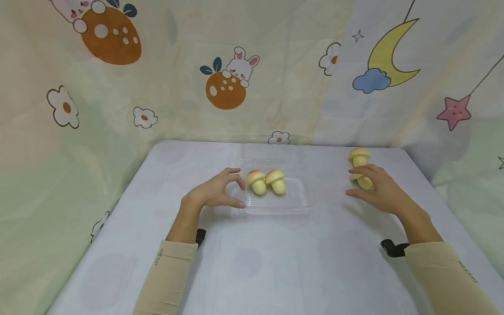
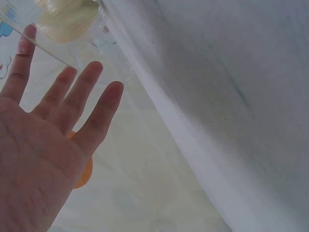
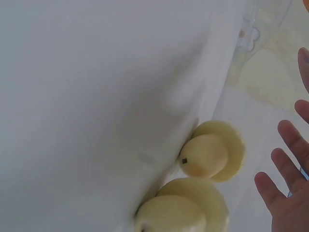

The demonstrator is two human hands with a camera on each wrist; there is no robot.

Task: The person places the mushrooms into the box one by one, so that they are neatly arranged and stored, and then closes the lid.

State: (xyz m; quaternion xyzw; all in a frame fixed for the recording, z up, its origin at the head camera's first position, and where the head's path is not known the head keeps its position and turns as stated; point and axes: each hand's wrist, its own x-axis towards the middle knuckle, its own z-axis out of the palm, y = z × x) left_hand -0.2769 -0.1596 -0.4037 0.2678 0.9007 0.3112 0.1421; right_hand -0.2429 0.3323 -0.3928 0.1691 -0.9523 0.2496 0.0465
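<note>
A clear plastic box [image 1: 297,194] with its lid folded back lies mid-table, with two yellow toy mushrooms [image 1: 256,181] side by side in its left part. At its left edge is my left hand [image 1: 214,190], thumb and fingers spread apart. In the left wrist view, its fingertips [image 2: 94,67] are close to the box wall; whether they touch it I cannot tell. My right hand [image 1: 376,190] hovers at two more toy mushrooms, the far one [image 1: 359,155] and the near one [image 1: 364,181], which it partly covers. The right wrist view shows both mushrooms [image 3: 205,154] apart from its straight fingers.
A white cloth covers the table [image 1: 244,262]. Behind it and on both sides hangs a curtain [image 1: 177,87] printed with rabbits, flowers and a moon. Black wrist straps [image 1: 393,248] show at the sleeves.
</note>
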